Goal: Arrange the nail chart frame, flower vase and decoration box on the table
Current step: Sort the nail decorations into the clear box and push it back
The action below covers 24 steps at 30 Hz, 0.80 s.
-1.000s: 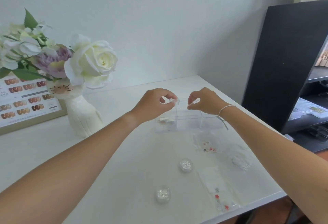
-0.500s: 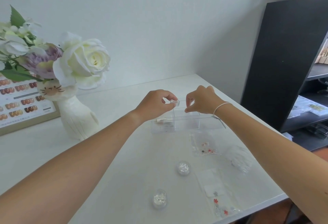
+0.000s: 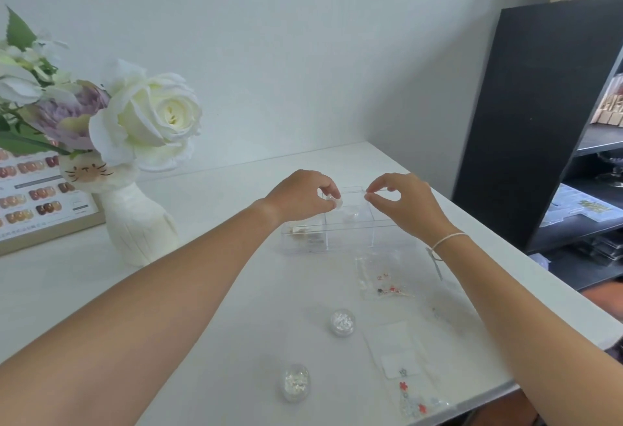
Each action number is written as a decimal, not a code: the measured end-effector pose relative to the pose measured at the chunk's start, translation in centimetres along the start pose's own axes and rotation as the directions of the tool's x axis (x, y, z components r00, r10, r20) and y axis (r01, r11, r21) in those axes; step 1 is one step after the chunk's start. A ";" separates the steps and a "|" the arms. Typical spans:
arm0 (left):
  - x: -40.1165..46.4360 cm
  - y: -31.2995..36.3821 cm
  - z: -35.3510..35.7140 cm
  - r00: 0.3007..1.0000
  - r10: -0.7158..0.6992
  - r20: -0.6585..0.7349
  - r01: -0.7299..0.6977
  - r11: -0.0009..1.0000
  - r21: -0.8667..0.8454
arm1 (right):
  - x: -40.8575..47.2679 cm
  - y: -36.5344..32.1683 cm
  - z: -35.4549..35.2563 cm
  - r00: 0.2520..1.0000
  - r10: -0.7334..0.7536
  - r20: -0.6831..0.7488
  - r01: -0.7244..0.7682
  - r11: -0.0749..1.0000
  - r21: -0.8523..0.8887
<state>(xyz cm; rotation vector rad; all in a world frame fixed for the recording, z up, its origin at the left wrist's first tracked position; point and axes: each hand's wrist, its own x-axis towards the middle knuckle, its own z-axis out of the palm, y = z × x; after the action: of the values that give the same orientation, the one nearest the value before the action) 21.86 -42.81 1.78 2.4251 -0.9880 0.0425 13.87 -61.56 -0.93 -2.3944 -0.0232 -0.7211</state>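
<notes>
Now, mid-frame, the left hand pinches a small clear jar over the decoration box, likely to drop it into a compartment. The right hand pinches the raised lid's edge, holding it open. The box's long axis runs left-right across the table.

Counts on your table
You've got one clear box, one vase, one framed nail chart, two glitter jars on the tabletop, and at least three clear packets.
</notes>
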 end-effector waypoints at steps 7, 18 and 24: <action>1.1 0.8 0.3 0.992 -0.065 0.112 0.045 0.984 0.170 | -0.6 0.3 -0.1 0.995 0.028 -0.093 -0.018 0.994 0.107; 2.2 1.8 1.0 0.968 -0.157 0.194 0.110 0.966 0.232 | -1.0 0.4 0.0 0.996 0.037 -0.076 -0.027 0.991 0.131; 2.3 1.7 1.4 0.981 -0.154 0.117 0.113 0.947 0.300 | -1.2 0.3 -0.2 0.997 0.051 -0.066 -0.042 0.990 0.137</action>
<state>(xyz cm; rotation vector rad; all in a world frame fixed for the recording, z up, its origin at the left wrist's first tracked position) 22.14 -45.95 1.87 2.7954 -0.9280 -0.0313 12.83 -61.73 -1.61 -2.2322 0.0123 -0.7557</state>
